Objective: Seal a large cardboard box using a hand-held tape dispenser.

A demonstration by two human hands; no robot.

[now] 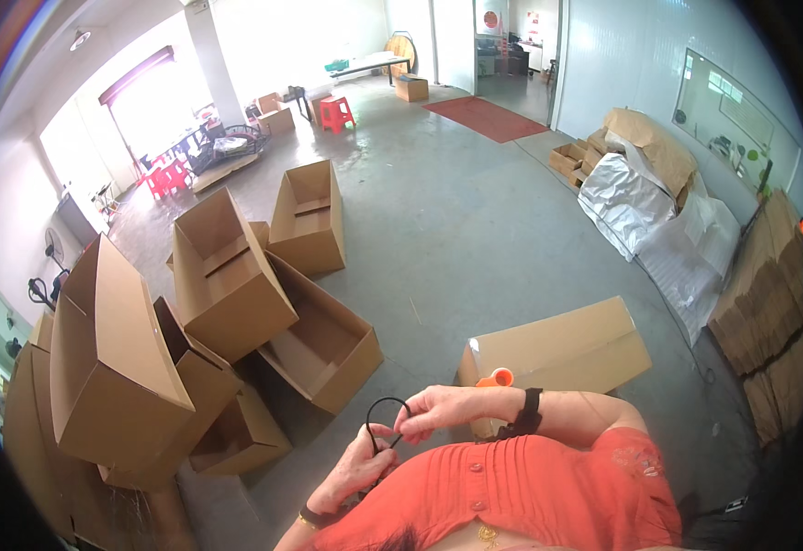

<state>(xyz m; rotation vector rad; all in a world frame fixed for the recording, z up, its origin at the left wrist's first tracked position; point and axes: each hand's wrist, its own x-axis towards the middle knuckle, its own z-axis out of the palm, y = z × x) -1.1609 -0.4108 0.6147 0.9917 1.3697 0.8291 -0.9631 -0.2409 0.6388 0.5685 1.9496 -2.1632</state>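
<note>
In front of my chest, a thin black cord arches up in a loop between my two hands. My left hand is closed on one end of it. With fingertips pinched, my right hand grips the other side, close to the left fingers. Just beyond my right forearm lies a long closed cardboard box. An orange tape dispenser rests on that box, near its left end and partly behind my forearm. Whether the cord has a clasp or plug is too small to tell.
Several open cardboard boxes are piled at my left, some tilted. Flattened cardboard and silvery sheeting lie along the right wall. Farther off are a red mat at a doorway and a red stool.
</note>
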